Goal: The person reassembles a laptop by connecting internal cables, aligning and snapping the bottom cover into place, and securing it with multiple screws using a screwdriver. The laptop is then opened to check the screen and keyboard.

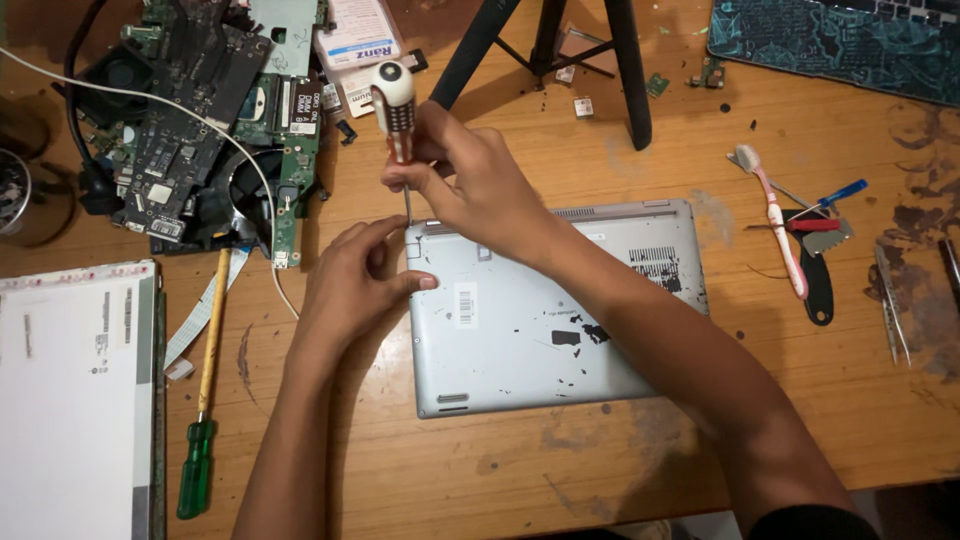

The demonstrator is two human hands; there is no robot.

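Observation:
A silver laptop (540, 320) lies bottom side up on the wooden table (600, 440). My right hand (470, 180) grips a screwdriver (394, 105) with a white and dark red handle, held upright with its tip at the laptop's far left corner. My left hand (350, 285) rests on the laptop's left edge, thumb on the case and fingers next to the screwdriver shaft.
Bare circuit boards and a fan (215, 120) lie at the back left. A screen panel (75, 400) sits front left, a green-handled screwdriver (205, 400) beside it. Tripod legs (625, 70) stand behind the laptop. A toothbrush (780, 220), small tools and tweezers (893, 310) lie right.

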